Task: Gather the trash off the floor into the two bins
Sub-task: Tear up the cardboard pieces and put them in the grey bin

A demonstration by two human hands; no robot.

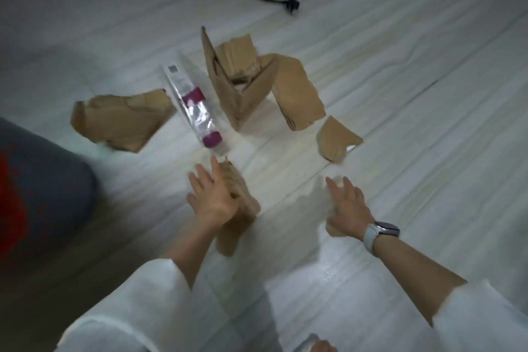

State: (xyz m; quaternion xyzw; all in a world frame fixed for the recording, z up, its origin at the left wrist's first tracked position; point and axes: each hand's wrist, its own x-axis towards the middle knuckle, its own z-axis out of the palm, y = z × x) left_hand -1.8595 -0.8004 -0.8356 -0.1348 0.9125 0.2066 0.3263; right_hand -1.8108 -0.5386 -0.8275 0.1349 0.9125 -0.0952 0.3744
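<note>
barely started: cardboard scraps (120,120), a folded box (243,80) and a clear plastic pack (194,106) lie on the floor (400,66), no bins in view. left hand (213,197) lies on a cardboard strip (238,214), fingers straight and spread; right hand (347,208) is over another piece with fingers apart, grip blurred.

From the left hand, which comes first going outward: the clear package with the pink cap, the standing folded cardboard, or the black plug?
From the left hand:
1. Clear package, just ahead of the fingertips.
2. Standing folded cardboard, farther ahead, slightly right.
3. Black plug, far off near the top, on the floor.
</note>
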